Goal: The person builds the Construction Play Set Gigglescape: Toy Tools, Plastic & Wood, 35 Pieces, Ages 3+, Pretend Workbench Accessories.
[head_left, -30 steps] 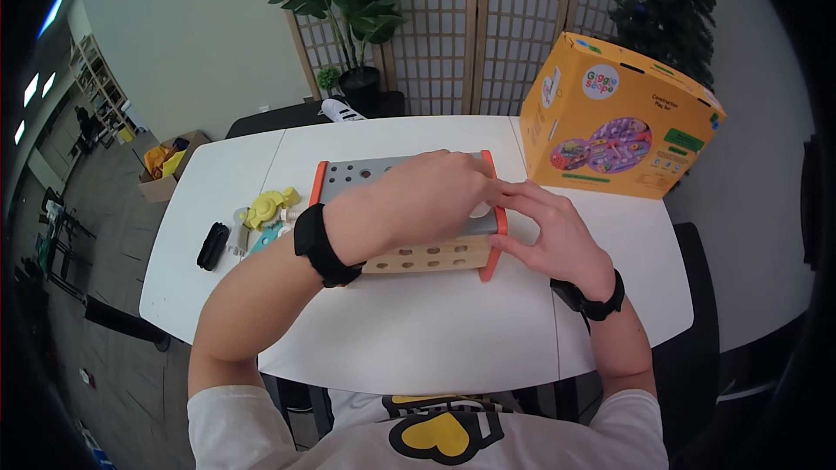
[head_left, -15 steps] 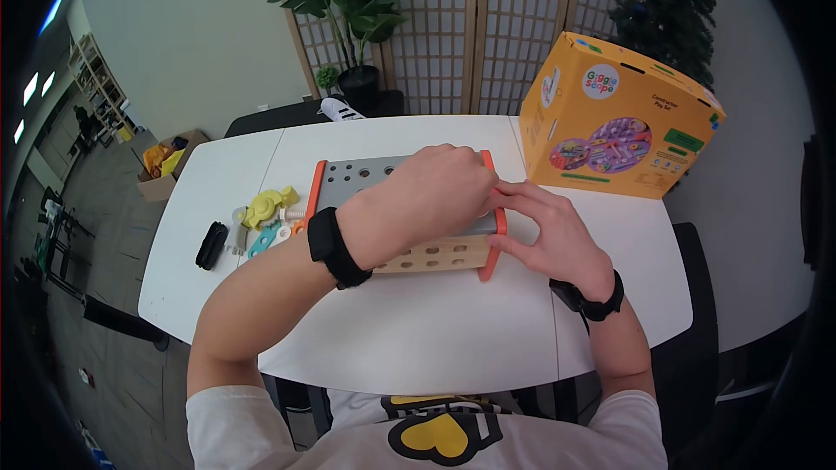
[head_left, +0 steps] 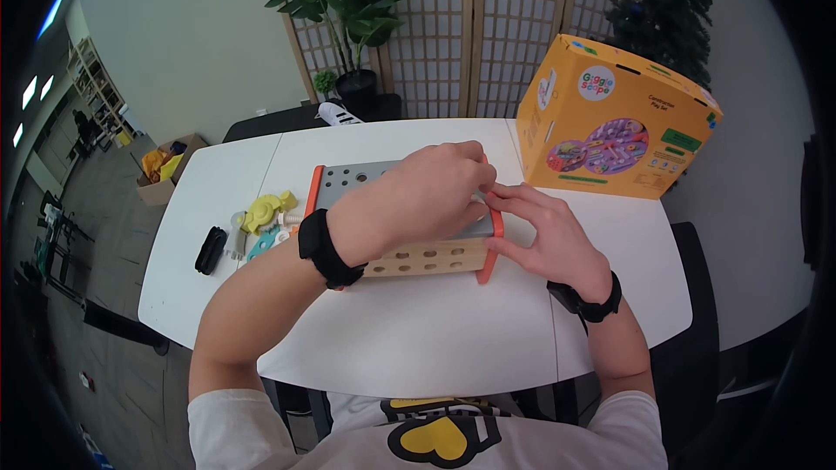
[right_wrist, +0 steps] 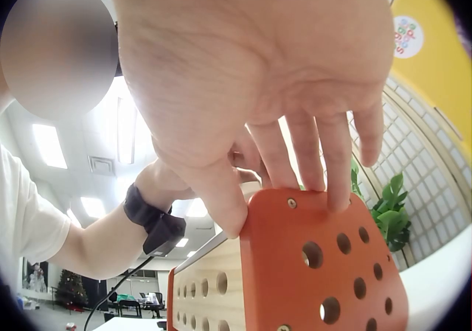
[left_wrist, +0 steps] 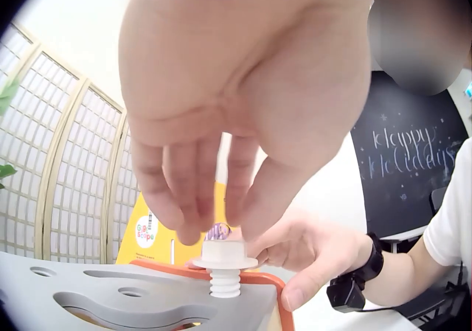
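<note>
Screw [left_wrist: 225,263]: plast. (smooth, matt fin.)

The left hand [head_left: 418,196] hides part of the grey top [head_left: 376,169].

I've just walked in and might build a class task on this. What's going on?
A person is working on a toy bench. Their left hand is over a white screw, which stands upright with some thread showing above the gray top; whether the fingers grip it is unclear. Their right hand rests on the orange end panel. A yellow toy piece lies beside the bench.
</note>
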The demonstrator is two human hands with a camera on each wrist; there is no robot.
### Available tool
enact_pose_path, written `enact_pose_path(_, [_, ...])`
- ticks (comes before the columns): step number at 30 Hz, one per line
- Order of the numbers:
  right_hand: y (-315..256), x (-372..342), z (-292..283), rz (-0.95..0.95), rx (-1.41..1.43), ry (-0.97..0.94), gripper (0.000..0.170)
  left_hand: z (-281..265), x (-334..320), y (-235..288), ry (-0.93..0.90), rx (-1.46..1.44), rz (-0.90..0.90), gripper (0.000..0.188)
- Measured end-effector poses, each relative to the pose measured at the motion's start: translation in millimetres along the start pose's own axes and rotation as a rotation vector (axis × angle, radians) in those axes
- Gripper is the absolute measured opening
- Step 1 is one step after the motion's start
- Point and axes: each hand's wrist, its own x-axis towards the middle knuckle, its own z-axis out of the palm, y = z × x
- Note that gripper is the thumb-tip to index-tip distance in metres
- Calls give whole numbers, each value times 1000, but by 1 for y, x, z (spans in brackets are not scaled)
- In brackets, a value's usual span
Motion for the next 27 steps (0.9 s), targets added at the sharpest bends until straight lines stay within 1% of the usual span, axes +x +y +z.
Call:
enact_pose_path(2, [0,0,0,-4,-3,-1,47,-4,2,6,-110,37,-120,13])
enact_pose_path(5, [-1,1,-1,6,6,-14,48,1,6,7,-192,139,-175,14])
enact_pose_path(8, [-1,1,-2,5,5,-24,48,4,0,-2,-131,13,10,15])
enact_pose_path(11, [1,1,-2,-28,-10,-20,48,6,1,-10,-126,-45,84,16])
enact_pose_path(14, [-2,2,-3,-20,-11,-13,49,0,2,-3,-81,-102,41,15])
enact_pose_path(17, [-1,1,-1,-28,-2,0,49,0,4,9,-72,110,-142,16])
enact_pose_path(20, [2,1,0,-40,-6,4,50,1,9,11,-248,197,-233,17])
enact_pose_path(23, [1,1,-1,-37,3,4,49,9,3,-5,-144,41,-58,18])
enact_pose_path(26, [2,1,-2,-32,3,-23,49,9,2,-13,-90,-74,116,19])
enact_pose_path(27, [0,2,-4,-21,-1,-34,49,8,3,-14,-87,-103,97,19])
